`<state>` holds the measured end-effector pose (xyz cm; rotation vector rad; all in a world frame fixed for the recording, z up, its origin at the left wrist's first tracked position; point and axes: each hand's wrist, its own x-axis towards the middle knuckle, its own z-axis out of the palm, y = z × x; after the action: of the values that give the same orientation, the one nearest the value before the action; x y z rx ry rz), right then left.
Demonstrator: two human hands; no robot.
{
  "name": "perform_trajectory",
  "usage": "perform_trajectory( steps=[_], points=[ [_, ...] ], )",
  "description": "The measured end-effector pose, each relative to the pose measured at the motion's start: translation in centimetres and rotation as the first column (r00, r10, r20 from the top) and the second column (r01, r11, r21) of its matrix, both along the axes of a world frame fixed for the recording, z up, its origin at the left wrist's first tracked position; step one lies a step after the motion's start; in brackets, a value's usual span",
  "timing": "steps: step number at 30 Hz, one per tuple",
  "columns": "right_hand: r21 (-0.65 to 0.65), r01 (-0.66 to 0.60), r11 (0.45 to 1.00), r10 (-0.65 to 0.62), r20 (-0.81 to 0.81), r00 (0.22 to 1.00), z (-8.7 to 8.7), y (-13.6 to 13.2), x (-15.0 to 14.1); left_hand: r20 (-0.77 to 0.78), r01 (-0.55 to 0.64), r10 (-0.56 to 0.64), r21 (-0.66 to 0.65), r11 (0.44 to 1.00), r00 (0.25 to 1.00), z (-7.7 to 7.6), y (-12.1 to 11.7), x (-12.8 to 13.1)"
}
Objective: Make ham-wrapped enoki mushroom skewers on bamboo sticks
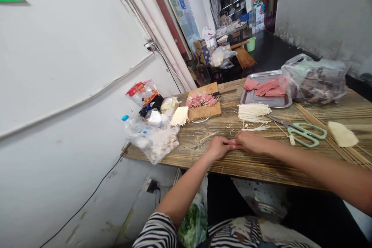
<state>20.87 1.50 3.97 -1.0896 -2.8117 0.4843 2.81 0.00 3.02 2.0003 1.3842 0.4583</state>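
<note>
My left hand and my right hand meet at the fingertips low over the front of the wooden table. Both are closed, pinching a small pink meat slice that the fingers mostly cover. Just beyond the right hand lies a pile of trimmed enoki mushrooms, with a few loose strands nearby. Green-handled scissors rest to the right. Further back, a metal tray holds a stack of pink meat slices. Several pink rolls on sticks lie on a wooden board.
Wooden skewers and a pale cut-off mushroom base lie at the right. A filled plastic bag stands behind them. More enoki and plastic bags crowd the left end by the wall. Leafy greens sit in a bag below.
</note>
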Motion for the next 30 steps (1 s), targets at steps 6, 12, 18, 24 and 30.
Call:
perform_trajectory(
  steps=[6, 12, 18, 24, 30],
  points=[
    [-0.119, -0.001, 0.993, -0.003, -0.034, 0.999, 0.7, 1.1, 0.2, -0.174, 0.097, -0.022, 0.436, 0.895, 0.984, 0.1, -2.4, 0.5],
    [-0.191, -0.023, 0.981, 0.008, -0.077, 0.997, 1.0, 1.8, 0.8, -0.305, 0.212, -0.04, 0.557, 0.803, 0.951, -0.5, -3.9, 0.5],
    [-0.242, -0.01, 0.97, -0.005, -0.061, 0.998, 1.2, 2.4, 1.0, -0.32, 0.24, -0.072, 0.523, 0.818, 0.945, -0.1, -3.2, 0.6],
    [0.034, 0.053, 0.998, -0.05, -0.081, 0.995, 0.7, -0.2, 1.1, -0.289, 0.228, -0.094, 0.474, 0.85, 0.953, 0.1, -2.3, 0.6],
    [0.355, -0.034, 0.934, 0.056, -0.051, 0.997, -1.1, -2.6, 1.3, -0.242, 0.224, -0.13, 0.418, 0.88, 0.962, 0.5, -1.7, 0.6]
  ],
)
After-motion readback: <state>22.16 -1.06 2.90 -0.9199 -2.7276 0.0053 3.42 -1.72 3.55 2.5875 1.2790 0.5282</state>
